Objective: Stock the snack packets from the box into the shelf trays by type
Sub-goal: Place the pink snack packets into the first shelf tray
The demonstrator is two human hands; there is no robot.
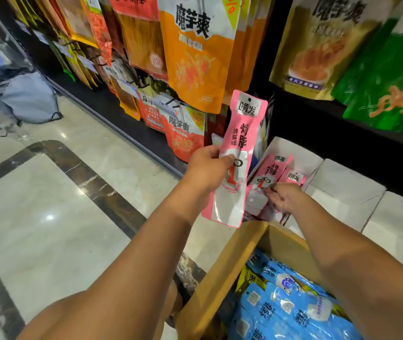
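Observation:
My left hand (209, 169) grips a long pink snack packet (241, 143) and holds it upright in front of the shelf. My right hand (285, 196) reaches into a white shelf tray (301, 153), fingers resting on the pink packets (273, 168) lying in it; whether it grips one I cannot tell. Below, an open cardboard box (222, 273) holds several blue packets (291, 298) and a few yellow ones (250, 278).
More white trays (347, 182) line the low shelf to the right. Large orange (195, 57), yellow and green (392, 77) snack bags hang above. Polished marble floor (48, 204) spreads left, with grey sacks (23, 99) lying at the far left.

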